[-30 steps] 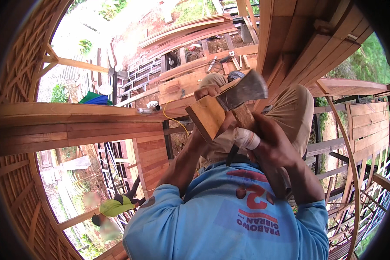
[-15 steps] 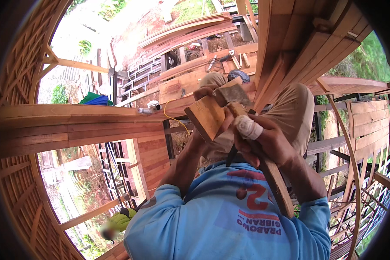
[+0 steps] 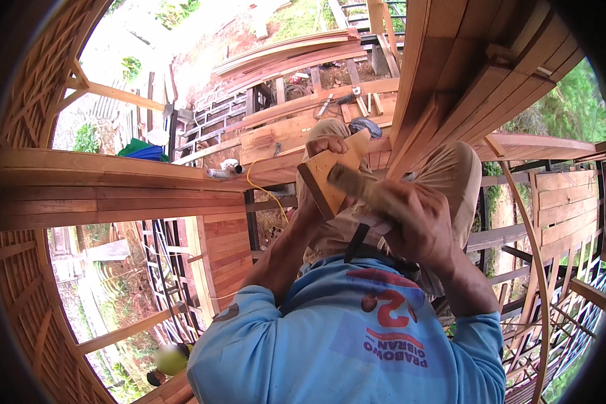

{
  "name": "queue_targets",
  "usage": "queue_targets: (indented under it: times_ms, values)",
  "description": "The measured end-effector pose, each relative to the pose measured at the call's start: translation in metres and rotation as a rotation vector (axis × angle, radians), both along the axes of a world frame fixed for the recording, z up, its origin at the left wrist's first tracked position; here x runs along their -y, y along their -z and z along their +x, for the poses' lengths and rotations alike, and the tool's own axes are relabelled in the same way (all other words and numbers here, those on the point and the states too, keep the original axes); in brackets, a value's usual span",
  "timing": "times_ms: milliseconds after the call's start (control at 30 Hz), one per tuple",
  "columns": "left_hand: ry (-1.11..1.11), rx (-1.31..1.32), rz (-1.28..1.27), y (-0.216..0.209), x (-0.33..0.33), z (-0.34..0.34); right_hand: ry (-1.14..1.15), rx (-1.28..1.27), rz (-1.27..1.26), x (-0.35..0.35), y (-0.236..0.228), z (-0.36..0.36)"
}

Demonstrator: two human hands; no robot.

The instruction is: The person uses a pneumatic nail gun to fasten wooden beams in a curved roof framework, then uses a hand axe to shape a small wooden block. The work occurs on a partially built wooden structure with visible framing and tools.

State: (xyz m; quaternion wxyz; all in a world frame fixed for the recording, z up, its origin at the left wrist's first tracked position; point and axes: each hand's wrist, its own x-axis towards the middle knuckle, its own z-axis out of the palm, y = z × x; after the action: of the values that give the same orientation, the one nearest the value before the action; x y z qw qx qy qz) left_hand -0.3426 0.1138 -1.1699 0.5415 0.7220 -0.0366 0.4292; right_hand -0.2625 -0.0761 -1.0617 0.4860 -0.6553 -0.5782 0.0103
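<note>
Amid timber beams, the left hand is clasping a wooden block and the right hand is gripping a blurred hatchet, fingers wrapped closed on both.

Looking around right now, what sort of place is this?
Most likely a building site for a timber structure: long boards lie stacked, slatted wooden framing stands exposed at the side, and the left hand grips a thick wooden piece.
</note>
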Motion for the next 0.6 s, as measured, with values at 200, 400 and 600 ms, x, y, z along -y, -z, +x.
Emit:
queue_targets:
  times_ms: [200,400,600]
  values:
    - [0.054,-0.025,-0.210,0.020,-0.003,-0.004,0.092,0.274,-0.025,-0.008,0.019,0.016]
    - [-0.041,-0.122,0.060,-0.011,-0.009,-0.006,0.001,0.354,0.074,-0.014,0.012,0.023]
    - [0.010,-0.121,0.015,-0.044,-0.009,-0.010,-0.012,0.332,0.188,-0.030,-0.006,0.034]
